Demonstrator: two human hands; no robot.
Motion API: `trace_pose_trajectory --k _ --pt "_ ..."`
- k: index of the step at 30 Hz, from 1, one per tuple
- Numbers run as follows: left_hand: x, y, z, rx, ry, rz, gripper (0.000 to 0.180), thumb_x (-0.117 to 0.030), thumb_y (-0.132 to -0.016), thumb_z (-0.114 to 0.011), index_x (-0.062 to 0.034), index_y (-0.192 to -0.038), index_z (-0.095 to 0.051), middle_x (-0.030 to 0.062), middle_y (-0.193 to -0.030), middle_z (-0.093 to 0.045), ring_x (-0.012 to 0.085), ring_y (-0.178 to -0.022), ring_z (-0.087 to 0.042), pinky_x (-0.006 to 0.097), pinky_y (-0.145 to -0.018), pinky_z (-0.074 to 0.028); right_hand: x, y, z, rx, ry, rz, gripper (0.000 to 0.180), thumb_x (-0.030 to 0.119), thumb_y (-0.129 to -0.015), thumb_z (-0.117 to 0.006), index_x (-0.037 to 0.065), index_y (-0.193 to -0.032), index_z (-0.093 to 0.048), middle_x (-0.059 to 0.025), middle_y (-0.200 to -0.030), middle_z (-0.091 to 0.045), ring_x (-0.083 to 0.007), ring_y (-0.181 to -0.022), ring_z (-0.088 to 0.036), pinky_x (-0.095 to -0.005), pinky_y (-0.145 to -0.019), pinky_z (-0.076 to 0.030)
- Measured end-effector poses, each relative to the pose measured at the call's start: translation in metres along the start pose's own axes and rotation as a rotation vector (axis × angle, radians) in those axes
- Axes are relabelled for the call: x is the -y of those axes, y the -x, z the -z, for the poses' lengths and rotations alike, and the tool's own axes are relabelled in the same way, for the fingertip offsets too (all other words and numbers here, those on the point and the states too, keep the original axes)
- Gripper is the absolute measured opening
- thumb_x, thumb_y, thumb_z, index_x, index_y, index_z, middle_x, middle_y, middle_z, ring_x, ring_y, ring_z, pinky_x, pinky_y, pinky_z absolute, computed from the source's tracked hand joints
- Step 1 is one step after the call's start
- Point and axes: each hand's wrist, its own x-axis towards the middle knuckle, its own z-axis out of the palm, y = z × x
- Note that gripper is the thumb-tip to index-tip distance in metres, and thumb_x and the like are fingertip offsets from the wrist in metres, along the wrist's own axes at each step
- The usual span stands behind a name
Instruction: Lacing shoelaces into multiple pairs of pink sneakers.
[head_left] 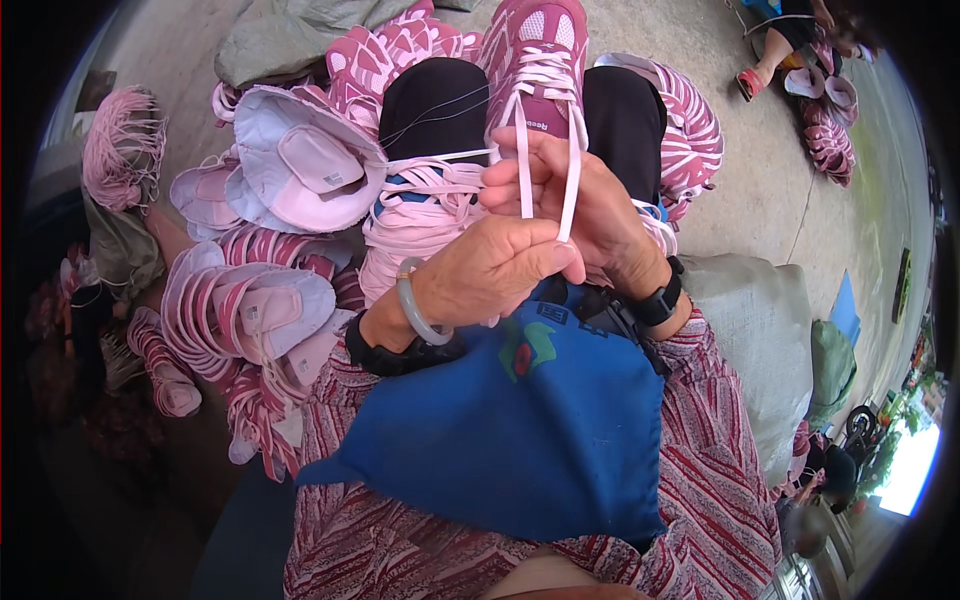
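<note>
Between my knees a pink and white sneaker upper (538, 40) points its toe away from me. Its white shoelace (525, 155) is threaded through the eyelets, and the two loose lengths run down toward me. My left hand (490, 265), with a pale bangle at the wrist, pinches the ends of the lace between thumb and finger. Behind the lengths, my right hand (590, 205) is palm up with its fingers apart and loosely bent, a black watch on that wrist. A bundle of loose pale pink laces (415, 215) rests on my lap, beside my left hand.
Stacks of pink shoe uppers (245, 310) crowd my left side, with more uppers (690, 130) beyond my right knee. Another lace bundle (120, 150) is at far left. A grey sack (755, 350) stands at my right. A person's foot in a red sandal (750, 83) is at upper right.
</note>
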Motion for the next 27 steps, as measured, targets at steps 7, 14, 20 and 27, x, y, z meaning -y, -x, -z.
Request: trace_pose_trajectory --k 7,14,20,27 --pt "0.005 0.044 0.095 -0.253 0.152 -0.537 0.028 -0.02 -0.095 -0.043 -0.0006 -0.084 -0.06 0.0208 -0.12 -0.053 0.0308 -0.114 -0.05 0.042 -0.102 -0.036 0.049 0.0 0.047 0.209 -0.238 0.146 0.026 0.02 -0.1 -0.042 -0.001 -0.106 -0.055 0.0082 -0.057 -0.026 -0.0038 -0.045 -0.023 -0.0198 -0.04 -0.024" --pt "-0.023 0.123 0.228 -0.453 0.781 -0.807 0.026 -0.021 -0.096 -0.045 0.0005 -0.091 -0.06 0.0228 -0.126 -0.051 0.0408 -0.131 -0.034 0.063 -0.111 -0.016 0.089 -0.031 0.09 -0.055 -0.323 0.381 0.029 0.017 -0.099 -0.043 0.001 -0.122 -0.048 0.0036 -0.067 -0.035 -0.0052 -0.048 -0.026 -0.0198 -0.041 -0.025" --pt "-0.056 0.179 0.26 -0.636 0.67 -1.12 0.019 -0.012 -0.093 -0.045 0.003 -0.091 -0.057 0.0241 -0.123 -0.052 0.0439 -0.132 -0.031 0.067 -0.11 -0.01 0.101 -0.047 0.101 -0.253 -0.028 0.404 0.025 0.012 -0.098 -0.043 -0.001 -0.119 -0.05 0.001 -0.07 -0.043 -0.0054 -0.048 -0.027 -0.0206 -0.043 -0.027" --pt "-0.041 0.087 0.165 -0.554 0.088 -0.824 0.021 -0.01 -0.096 -0.046 0.0029 -0.111 -0.052 0.0157 -0.106 -0.06 0.0267 -0.102 -0.059 0.039 -0.098 -0.043 0.105 -0.04 0.082 -0.701 1.29 0.831 0.028 0.025 -0.09 -0.059 -0.001 -0.1 -0.065 -0.0068 -0.076 -0.062 -0.0092 -0.064 -0.058 -0.0232 -0.056 -0.046"
